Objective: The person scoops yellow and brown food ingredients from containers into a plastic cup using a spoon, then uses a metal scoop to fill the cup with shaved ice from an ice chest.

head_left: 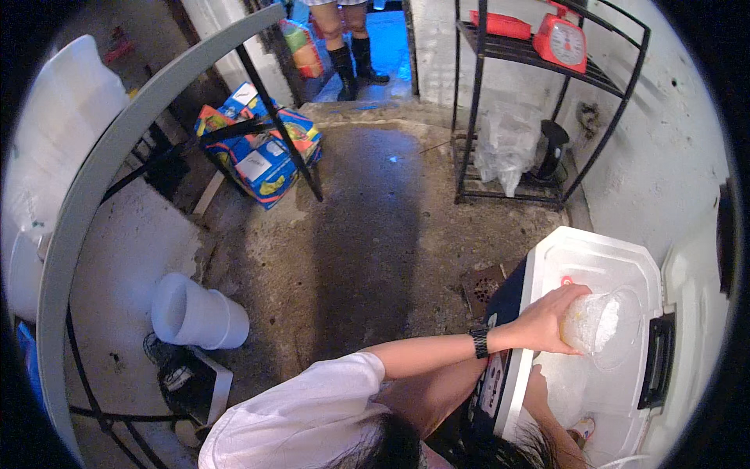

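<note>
My left hand (545, 323), with a dark band on its wrist, grips a clear plastic cup (580, 329) over an open ice chest (606, 241). The cup lies tilted, its mouth towards the right, and holds white, ice-like pieces. My right hand (535, 387) reaches down inside the chest, below the left forearm, beside a pale, icy-looking mass (565, 381). Its fingers are mostly hidden, so whether it holds anything is unclear. The chest has white inner walls, a dark outer side and a black latch (657, 360) along the right edge.
A black metal rack (510, 50) holds a red dial scale (562, 42), a red tray (501, 24) and clear plastic bags (507, 140). White buckets (199, 313) and blue printed bags (258, 164) lie left, by a grey-edged table (76, 176). A person in black boots (345, 70) stands at the doorway.
</note>
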A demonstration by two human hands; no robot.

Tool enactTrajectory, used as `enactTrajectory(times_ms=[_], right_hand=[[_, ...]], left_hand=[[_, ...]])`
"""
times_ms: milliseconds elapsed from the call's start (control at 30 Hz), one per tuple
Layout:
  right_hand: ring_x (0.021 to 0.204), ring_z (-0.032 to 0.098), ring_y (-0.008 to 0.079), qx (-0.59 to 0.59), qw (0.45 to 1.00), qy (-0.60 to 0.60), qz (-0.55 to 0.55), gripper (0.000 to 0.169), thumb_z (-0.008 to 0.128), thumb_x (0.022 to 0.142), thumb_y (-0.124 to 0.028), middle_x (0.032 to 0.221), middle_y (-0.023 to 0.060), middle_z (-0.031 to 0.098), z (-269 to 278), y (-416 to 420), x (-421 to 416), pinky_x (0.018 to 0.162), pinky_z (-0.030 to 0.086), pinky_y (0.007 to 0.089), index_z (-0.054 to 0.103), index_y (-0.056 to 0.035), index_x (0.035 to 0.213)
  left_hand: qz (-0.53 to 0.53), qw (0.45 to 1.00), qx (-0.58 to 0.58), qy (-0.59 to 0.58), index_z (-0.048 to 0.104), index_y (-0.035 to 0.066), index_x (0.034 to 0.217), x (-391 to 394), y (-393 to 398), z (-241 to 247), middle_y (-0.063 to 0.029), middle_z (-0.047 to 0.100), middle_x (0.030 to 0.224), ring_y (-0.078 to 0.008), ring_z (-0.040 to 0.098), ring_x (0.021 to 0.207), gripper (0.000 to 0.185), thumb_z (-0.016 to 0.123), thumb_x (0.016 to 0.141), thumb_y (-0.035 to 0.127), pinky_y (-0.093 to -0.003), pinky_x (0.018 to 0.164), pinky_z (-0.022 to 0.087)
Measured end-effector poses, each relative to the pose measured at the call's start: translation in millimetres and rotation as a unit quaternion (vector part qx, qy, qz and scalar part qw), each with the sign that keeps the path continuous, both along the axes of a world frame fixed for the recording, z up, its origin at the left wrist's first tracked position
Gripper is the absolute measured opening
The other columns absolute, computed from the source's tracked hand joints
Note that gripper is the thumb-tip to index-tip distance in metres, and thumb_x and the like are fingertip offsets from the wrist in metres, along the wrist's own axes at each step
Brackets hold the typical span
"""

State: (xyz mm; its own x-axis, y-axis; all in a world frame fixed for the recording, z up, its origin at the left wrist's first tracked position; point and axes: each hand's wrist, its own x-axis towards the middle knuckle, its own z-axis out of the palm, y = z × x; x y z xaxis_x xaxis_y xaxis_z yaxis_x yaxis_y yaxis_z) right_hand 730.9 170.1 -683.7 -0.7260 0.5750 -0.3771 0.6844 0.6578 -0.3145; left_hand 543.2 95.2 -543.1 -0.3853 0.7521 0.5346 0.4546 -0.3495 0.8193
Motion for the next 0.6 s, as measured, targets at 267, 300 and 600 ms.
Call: enactTrajectory(times_ms=[267, 300, 600], right_hand=[[0.067, 0.055, 0.0439, -0.009, 1.0, 0.004, -0.026, 0.025, 0.045, 0.084, -0.019, 0.07, 0.0277, 0.055, 31.0, -8.4, 33.8, 0.059, 0.043, 0.0502, 0.037, 0.0031, 0.092], [0.067, 0.055, 0.0439, -0.002, 1.0, 0.02, -0.006, 0.025, 0.045, 0.084, -0.019, 0.07, 0.0277, 0.055, 21.9, -6.5, 23.7, 0.059, 0.043, 0.0502, 0.038, 0.0036, 0.093], [0.068, 0.055, 0.0446, 0.024, 0.997, 0.04, -0.061, 0.026, 0.046, 0.085, -0.022, 0.071, 0.027, 0.056, 1.0, -8.1, -17.5, 0.059, 0.043, 0.0502, 0.038, 0.002, 0.092]], left_hand=[[0.025, 0.999, -0.001, -0.021, 0.039, 0.005, 0.117, -4.0, -4.6, 4.7, -0.014, 0.047, 0.114, -0.0297, 0.047, 0.107, 0.084, 0.078, 0.045, 0.022, -0.0358, 0.09, 0.038], [0.026, 0.999, -0.004, -0.018, 0.039, 0.004, 0.117, -2.3, -3.4, 5.5, -0.0142, 0.047, 0.115, -0.0297, 0.047, 0.107, 0.084, 0.078, 0.045, 0.022, -0.0357, 0.09, 0.038], [0.018, 1.0, 0.002, 0.011, 0.036, 0.004, 0.117, -1.9, -2.9, 6.2, -0.0161, 0.046, 0.113, -0.0327, 0.045, 0.107, 0.083, 0.078, 0.048, 0.024, -0.0385, 0.091, 0.037]])
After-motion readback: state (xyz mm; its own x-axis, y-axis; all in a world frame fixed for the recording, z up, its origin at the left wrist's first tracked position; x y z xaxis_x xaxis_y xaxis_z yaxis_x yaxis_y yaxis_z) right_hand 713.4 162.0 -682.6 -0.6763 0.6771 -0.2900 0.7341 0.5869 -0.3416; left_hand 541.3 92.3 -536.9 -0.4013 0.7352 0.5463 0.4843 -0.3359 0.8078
